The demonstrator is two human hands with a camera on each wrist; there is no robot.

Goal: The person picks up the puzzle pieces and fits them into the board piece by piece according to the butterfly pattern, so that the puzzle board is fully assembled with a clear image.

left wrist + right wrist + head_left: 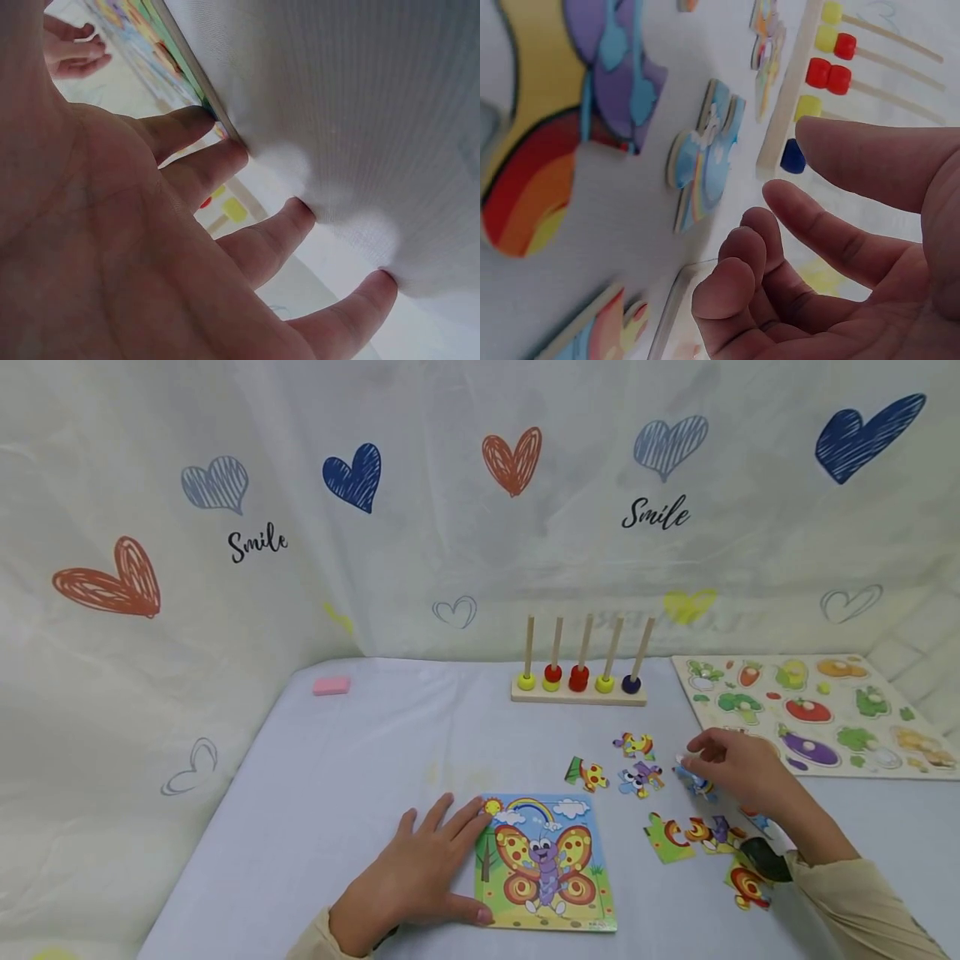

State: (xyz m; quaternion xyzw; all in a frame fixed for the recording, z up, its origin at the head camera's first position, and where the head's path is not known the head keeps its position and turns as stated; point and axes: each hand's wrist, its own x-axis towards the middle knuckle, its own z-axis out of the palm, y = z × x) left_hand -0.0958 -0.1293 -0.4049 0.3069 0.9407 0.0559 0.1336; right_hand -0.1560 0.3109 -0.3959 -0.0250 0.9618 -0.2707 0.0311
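A square butterfly picture board (546, 868) lies flat on the table. My left hand (423, 868) rests along its left edge, fingers spread and thumb at the lower left corner. In the left wrist view, its fingertips (229, 154) touch the board's edge and the white cloth. My right hand (738, 770) hovers close over a blue puzzle piece with a rainbow (709, 161), fingers loosely bent. Between thumb and fingers nothing shows in the right wrist view. Around it lie loose pieces: a purple one (643, 779), a yellow-red one (590, 774) and a green one (669, 840).
Behind the pieces stands a wooden peg counter (579, 695) with coloured beads. A vegetable puzzle board (757, 727) lies at the back right. Far left is a pink block (332, 686). More pieces, including an orange-red one (748, 887), lie near my right sleeve.
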